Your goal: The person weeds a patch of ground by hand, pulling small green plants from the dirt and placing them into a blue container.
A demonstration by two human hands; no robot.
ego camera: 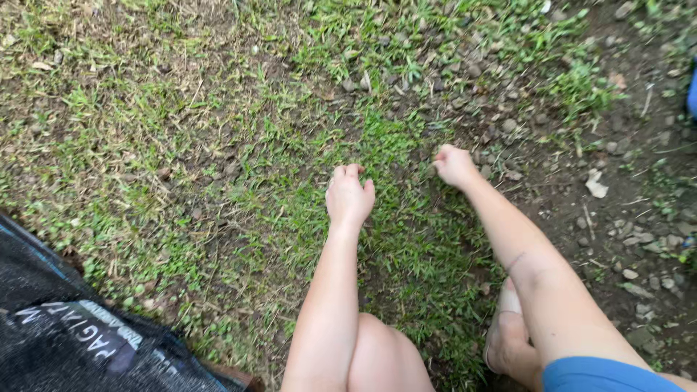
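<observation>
Grass (406, 239) fills mid-frame; left hand (348, 196) rests curled and empty on it, right hand (455, 165) pinches a tuft beside pebbles (508, 125) — weeding, apparently.

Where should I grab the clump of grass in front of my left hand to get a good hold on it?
Probably low down, at the base of the grass clump, where the blades meet the soil. Come from above with the left hand, fingers pointing down: the blades are short and lie close to the ground, so the tips give little to pinch. The right hand is already curled at the ground beside it.
</observation>
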